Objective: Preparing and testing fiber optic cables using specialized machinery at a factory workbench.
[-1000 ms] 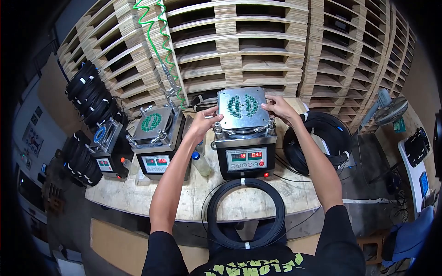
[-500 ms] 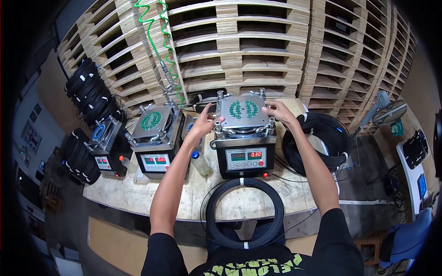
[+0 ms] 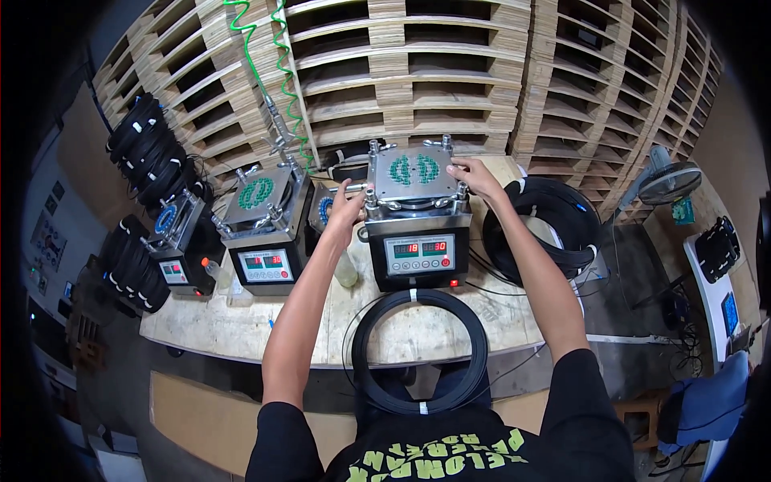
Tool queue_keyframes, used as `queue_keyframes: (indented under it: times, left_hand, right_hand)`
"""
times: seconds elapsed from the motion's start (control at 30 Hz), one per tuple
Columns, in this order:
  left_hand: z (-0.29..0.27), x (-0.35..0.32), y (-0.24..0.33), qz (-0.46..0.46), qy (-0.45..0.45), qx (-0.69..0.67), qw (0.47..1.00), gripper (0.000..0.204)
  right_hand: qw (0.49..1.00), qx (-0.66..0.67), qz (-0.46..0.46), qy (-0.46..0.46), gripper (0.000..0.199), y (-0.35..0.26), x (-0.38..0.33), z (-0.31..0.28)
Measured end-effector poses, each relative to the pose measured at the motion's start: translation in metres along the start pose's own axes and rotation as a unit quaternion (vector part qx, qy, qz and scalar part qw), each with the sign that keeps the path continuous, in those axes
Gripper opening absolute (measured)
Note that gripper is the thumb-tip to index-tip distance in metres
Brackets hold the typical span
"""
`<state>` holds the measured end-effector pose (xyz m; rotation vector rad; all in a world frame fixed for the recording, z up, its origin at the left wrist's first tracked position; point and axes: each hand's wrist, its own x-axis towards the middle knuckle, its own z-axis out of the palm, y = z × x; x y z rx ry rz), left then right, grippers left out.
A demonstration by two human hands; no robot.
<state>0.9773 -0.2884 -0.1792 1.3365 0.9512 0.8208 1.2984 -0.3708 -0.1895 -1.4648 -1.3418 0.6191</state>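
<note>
In front of me stands a black benchtop polishing machine (image 3: 418, 277) with a lit control panel. Its square steel plate (image 3: 392, 189) carries a ring of green connectors (image 3: 414, 169), with clamp posts at the corners. My left hand (image 3: 344, 213) is at the plate's near left corner, fingers curled around a silver clamp lever (image 3: 352, 188). On the right edge, between two corner posts, my right hand (image 3: 475, 175) has its fingers bent in against the plate; what they pinch is hidden. A coil of black cable (image 3: 480, 353) lies in front of the machine, over the table edge and my lap.
Two similar machines, one with green connectors (image 3: 255, 193) and one with blue (image 3: 166, 218), stand to the left. A bottle (image 3: 346, 271) is partly behind my left forearm. Large black cable coils (image 3: 590, 233) lie right. Wooden pallets (image 3: 450, 80) rise behind; a green air hose (image 3: 250, 64) hangs down.
My left fingers have curled in from an outstretched pose onto the corner lever. My right hand stays at the plate's right edge. Red digits now light the panel's left display. The view has shifted slightly.
</note>
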Motion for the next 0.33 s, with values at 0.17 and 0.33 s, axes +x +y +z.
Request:
queue_keyframes:
  times: [0.17, 0.33]
  left_hand:
    - [0.003, -0.038, -0.036, 0.065, 0.022, -0.146, 0.987, 0.046]
    - [-0.052, -0.103, -0.089, 0.131, -0.151, 0.152, 0.968, 0.024]
  right_hand:
    - [0.983, -0.111, -0.104, 0.105, 0.044, 0.011, -0.028, -0.005]
    - [0.977, -0.174, 0.078, 0.101, 0.033, -0.032, -0.113, 0.002]
